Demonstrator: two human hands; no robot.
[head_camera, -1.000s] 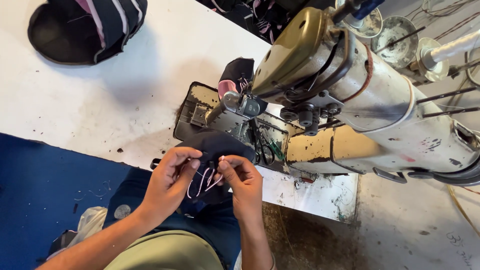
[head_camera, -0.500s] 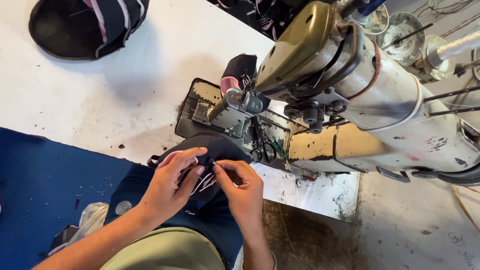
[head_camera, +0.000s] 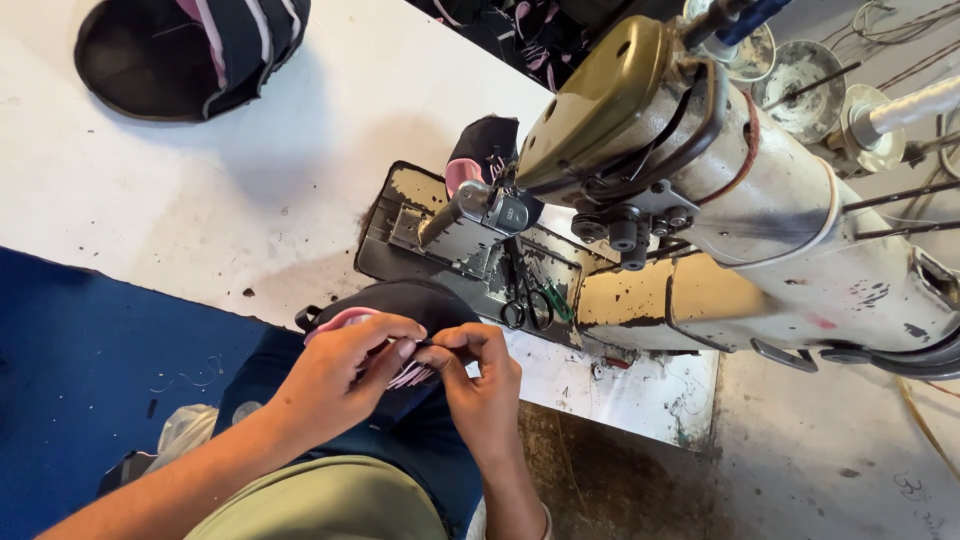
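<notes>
My left hand (head_camera: 345, 372) and my right hand (head_camera: 482, 378) meet over a black fabric piece with pink trim (head_camera: 395, 305) at the near edge of the white table (head_camera: 200, 215). Both hands pinch the piece; fingertips touch near its pink and white striped edge (head_camera: 412, 375). Just beyond it stands an old olive and cream sewing machine (head_camera: 700, 190) with its worn metal post bed (head_camera: 455, 232). A second black and pink piece (head_camera: 480, 150) lies behind the needle area.
A pile of black fabric with pink and white stripes (head_camera: 195, 50) lies at the table's far left. Small scissors (head_camera: 530, 300) rest on the machine base. Blue floor covering (head_camera: 90, 370) lies at left, thread spool holders (head_camera: 810, 80) at upper right.
My hands have drawn closer together on the black piece, and the loose white strands seen earlier between them are now tucked under my fingers. The view has shifted slightly.
</notes>
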